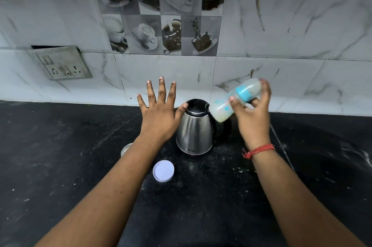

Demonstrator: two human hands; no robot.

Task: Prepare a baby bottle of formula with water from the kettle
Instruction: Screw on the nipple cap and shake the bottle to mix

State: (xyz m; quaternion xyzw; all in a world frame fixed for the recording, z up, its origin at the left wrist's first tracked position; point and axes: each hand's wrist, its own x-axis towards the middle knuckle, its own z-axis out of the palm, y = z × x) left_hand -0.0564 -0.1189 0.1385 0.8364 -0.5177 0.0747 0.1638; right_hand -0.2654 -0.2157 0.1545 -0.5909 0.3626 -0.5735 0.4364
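A grey wall socket plate [60, 63] is seen above the black stone worktop [60, 166] at its back left. Beside the left forearm, a small round container [125, 149] is partly hidden; a white round lid [163, 170] lies nearer the front edge. The left hand [159, 114] is spread flat, fingers straight, beside the steel kettle [194, 132] near the back edge. The capped, milky baby bottle [235, 98] is gripped tilted in the right hand [252, 118], apparently being shaken; little seems left.

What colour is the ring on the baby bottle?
Light blue ring on the baby bottle, seen in the head view.
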